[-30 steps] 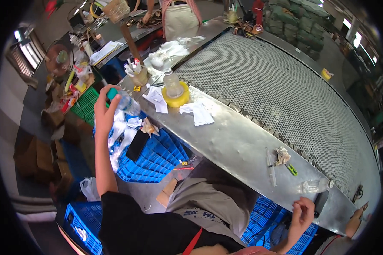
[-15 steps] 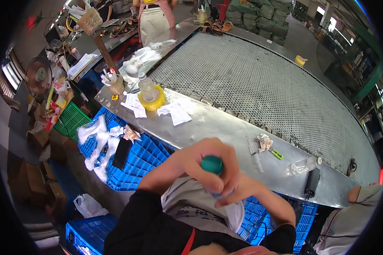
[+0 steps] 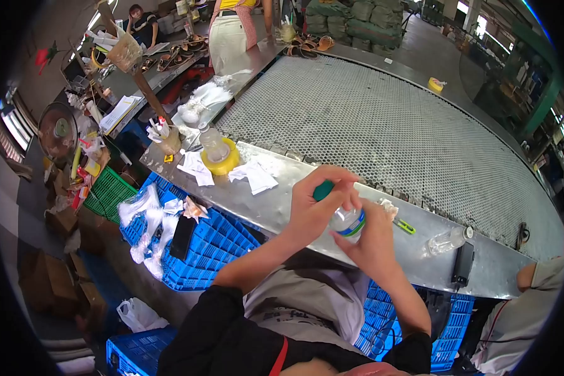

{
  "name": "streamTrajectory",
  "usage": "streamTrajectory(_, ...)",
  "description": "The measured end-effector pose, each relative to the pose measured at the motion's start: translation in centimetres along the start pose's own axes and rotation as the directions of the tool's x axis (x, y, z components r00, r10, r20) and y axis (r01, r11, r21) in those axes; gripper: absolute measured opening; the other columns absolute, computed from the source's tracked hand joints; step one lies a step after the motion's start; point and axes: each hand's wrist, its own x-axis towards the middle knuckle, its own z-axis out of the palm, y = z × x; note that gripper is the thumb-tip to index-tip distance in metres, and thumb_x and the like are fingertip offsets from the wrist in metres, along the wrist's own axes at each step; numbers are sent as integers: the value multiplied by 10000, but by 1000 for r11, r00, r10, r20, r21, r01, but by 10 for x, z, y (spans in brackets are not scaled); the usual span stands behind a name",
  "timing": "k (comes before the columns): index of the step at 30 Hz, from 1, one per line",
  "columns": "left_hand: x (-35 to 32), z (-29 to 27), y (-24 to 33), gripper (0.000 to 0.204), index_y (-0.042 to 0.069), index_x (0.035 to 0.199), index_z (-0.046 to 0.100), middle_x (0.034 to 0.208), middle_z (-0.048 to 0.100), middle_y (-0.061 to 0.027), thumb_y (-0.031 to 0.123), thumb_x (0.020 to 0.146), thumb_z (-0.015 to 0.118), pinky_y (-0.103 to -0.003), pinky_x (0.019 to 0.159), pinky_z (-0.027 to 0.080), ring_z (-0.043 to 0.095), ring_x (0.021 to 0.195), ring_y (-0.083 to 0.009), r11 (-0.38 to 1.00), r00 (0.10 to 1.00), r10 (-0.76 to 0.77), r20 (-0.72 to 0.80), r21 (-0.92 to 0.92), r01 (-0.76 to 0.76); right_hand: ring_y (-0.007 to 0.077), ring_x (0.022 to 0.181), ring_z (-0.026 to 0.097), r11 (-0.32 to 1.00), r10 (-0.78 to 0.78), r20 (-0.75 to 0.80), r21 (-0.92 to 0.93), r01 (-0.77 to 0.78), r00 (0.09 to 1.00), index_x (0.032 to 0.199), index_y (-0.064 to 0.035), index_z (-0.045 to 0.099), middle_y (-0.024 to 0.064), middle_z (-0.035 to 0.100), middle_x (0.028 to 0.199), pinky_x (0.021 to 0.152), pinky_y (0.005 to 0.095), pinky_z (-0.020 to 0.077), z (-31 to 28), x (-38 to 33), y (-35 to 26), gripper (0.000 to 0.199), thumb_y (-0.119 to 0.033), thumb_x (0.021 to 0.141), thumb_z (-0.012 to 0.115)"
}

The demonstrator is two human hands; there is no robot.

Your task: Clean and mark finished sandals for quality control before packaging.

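Observation:
Over the near edge of the metal bench, both hands hold a small clear bottle (image 3: 346, 220) with a blue-and-green label. My left hand (image 3: 311, 210) is closed around its top end, where a green cap (image 3: 323, 190) shows between the fingers. My right hand (image 3: 373, 241) is wrapped round the bottle's lower body. The bottle is tilted, its cap toward the left. Fingers hide part of the label and the neck, so I cannot tell whether the cap is screwed on.
A metal bench (image 3: 263, 210) borders a mesh conveyor (image 3: 370, 125). Right of my hands lie a green cutter (image 3: 405, 227) and a clear bottle (image 3: 442, 242). Another bottle (image 3: 214, 145) stands in a yellow tape roll (image 3: 222, 164). Blue crates (image 3: 213, 250) sit below; a person (image 3: 514, 332) is at right.
Both hands have moved up and away from my body, over the bench, carrying the bottle. Its labelled body now shows between them. The view has shifted slightly.

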Motion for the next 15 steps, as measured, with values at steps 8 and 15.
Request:
streamTrajectory(8,23,-17,31,231,-17,1130,674,854,731,-97,54,911,655,-277,711,536,707,770,-142,994,661,-60,748,-13,106,258,1195,540,673,-252,327,735,-78,911,1342,-2,461,117,559,1217,1017,375,429,-22,9,-14,838,-163,655,913)
streamTrajectory(15,-3,-15,63,325,-32,994,599,712,654,-141,235,1074,432,-414,760,565,712,738,-302,817,872,401,-281,540,-202,283,1131,606,901,-47,88,434,4,995,1272,-44,523,128,622,1199,946,371,479,-47,23,-24,684,-150,699,881)
